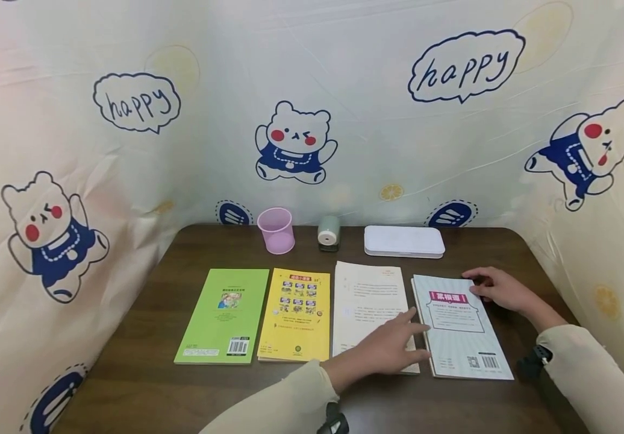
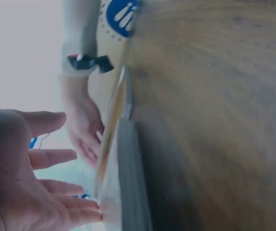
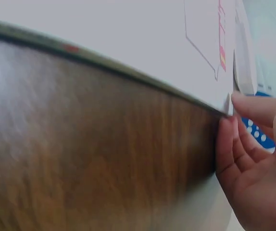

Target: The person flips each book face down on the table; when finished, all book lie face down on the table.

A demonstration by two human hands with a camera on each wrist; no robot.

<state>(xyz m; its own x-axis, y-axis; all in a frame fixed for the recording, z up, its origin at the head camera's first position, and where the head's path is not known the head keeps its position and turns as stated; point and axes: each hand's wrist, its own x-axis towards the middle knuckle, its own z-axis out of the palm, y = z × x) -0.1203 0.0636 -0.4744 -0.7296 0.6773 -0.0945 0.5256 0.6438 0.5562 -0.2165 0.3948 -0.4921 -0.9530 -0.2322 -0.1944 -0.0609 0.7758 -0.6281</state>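
A light blue book (image 1: 455, 355) lies rightmost in a row of books on the dark table. My right hand (image 1: 496, 288) is at its far right corner; in the right wrist view, the thumb and fingers of the right hand (image 3: 256, 178) pinch that corner of the pale cover (image 3: 128, 38). My left hand (image 1: 385, 346) hovers over the white book (image 1: 368, 295), fingers spread and pointing at the light blue book's left edge. In the left wrist view the left hand (image 2: 27, 178) has extended fingers, the lower ones near the page edges of a book (image 2: 133, 173).
Yellow (image 1: 296, 334) and green (image 1: 220, 325) books lie to the left. Along the back stand a pink cup (image 1: 276, 232), a small green pencil sharpener (image 1: 329, 232) and a white case (image 1: 404, 241). A printed curtain (image 1: 209, 150) hangs behind the table (image 1: 127, 386).
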